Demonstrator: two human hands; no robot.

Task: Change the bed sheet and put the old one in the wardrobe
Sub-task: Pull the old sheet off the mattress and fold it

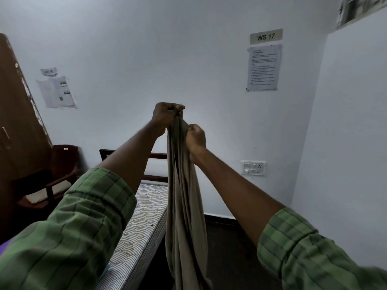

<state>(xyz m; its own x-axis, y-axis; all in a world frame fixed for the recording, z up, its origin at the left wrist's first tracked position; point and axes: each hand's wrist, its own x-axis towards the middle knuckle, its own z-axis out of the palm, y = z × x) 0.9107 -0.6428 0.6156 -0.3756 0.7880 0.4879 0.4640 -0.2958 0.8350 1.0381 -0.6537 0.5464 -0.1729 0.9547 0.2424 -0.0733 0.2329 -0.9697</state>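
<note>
A grey-beige bed sheet (184, 206) hangs in a long bunched column from my raised hands, down past the frame's bottom edge. My left hand (165, 116) grips its top end in a fist. Just below and to the right, my right hand (195, 139) grips the gathered cloth. The bare quilted mattress (144, 216) lies on the bed below my left arm, with a dark wooden headboard (155, 155) against the wall. The brown wardrobe (14, 105) stands at the far left, only partly in view.
A dark wooden chair (60, 170) stands between the wardrobe and the bed. A switch panel (253, 168) is on the white wall at right, with paper notices (263, 68) above. Dark floor (230, 243) runs along the bed's right side, bounded by a white partition (345, 143).
</note>
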